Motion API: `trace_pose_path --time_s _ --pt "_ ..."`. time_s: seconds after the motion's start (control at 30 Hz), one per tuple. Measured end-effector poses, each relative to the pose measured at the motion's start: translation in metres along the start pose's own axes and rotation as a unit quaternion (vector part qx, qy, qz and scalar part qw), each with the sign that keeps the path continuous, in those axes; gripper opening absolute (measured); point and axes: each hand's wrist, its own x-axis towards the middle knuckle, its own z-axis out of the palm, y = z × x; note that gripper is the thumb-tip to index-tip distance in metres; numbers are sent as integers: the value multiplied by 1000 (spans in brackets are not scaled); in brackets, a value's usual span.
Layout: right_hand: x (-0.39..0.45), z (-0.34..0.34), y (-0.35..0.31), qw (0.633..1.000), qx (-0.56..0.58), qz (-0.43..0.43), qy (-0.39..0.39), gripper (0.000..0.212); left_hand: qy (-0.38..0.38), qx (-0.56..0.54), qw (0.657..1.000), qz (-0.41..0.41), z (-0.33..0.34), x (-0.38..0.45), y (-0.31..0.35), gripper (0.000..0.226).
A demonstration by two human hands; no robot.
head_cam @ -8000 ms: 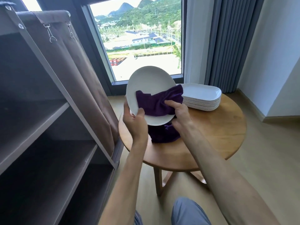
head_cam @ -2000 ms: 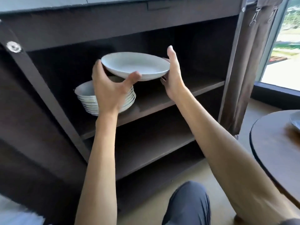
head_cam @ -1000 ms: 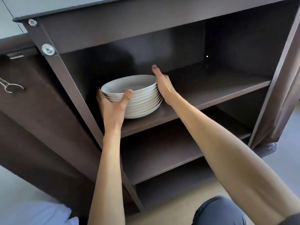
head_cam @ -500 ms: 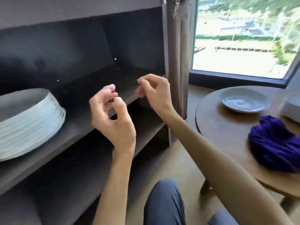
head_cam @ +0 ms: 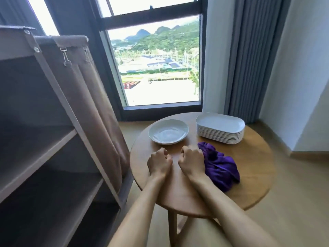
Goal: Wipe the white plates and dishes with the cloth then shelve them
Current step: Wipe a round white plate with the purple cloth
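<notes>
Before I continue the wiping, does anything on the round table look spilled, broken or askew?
Nothing stands out. The round plate sits flat, the stack of oblong dishes is even, and the purple cloth lies bunched beside the right hand.

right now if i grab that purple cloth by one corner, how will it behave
The cloth lies crumpled in soft folds, so it will likely unfurl and hang limp, not lift as a bundle. It looks light, so one hand should do. Its trailing end might brush the round plate or the dish stack nearby; lift it clear.

bare forearms, left hand, right hand
</notes>
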Motion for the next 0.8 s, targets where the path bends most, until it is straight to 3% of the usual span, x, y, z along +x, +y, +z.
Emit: trace_pose_path --time_s 0.1,0.3,0.4,0.8 --pt "7 9 -4 995 -81 -29 -51 27 6 48 998 39 5 5 -1 13" --pt "10 19 1 984 -164 -65 -38 29 11 95 992 86 12 4 0 17" --pt "10 24 3 984 -162 -72 -16 23 18 100 991 89 14 5 0 19" --pt "8 19 -3 982 -176 -63 -28 33 46 120 987 98 18 3 -4 20"
